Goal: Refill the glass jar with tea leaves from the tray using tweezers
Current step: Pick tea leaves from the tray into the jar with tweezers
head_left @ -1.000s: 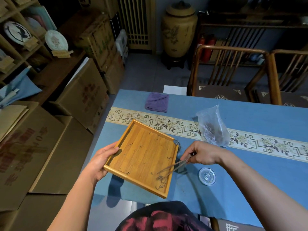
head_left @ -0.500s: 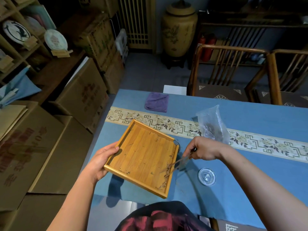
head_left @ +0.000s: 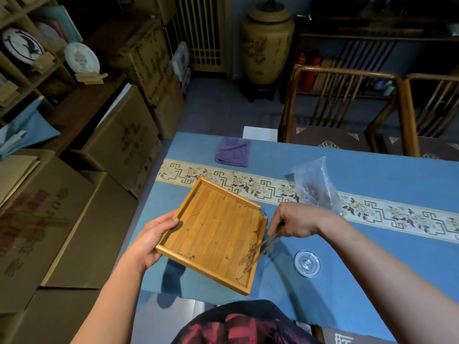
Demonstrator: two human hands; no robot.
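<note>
Probably a tea shop stockroom: stacked cardboard boxes, displayed tea cakes, big ceramic urn

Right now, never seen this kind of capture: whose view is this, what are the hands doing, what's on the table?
No robot here: a person wears one wide-angle camera on the head, looking down at their own two bare hands, so there is only this one view.

The left hand holds a wooden tray by its edge, lifted and tilted over the blue table. The right hand grips tweezers, tips down among the few tea leaves gathered near the tray's right side.

On the table lie a purple cloth, a clear plastic bag with something dark inside, and a round glass piece, perhaps the jar's lid. A curved rim peeks from behind the tray; I cannot tell what it is.
</note>
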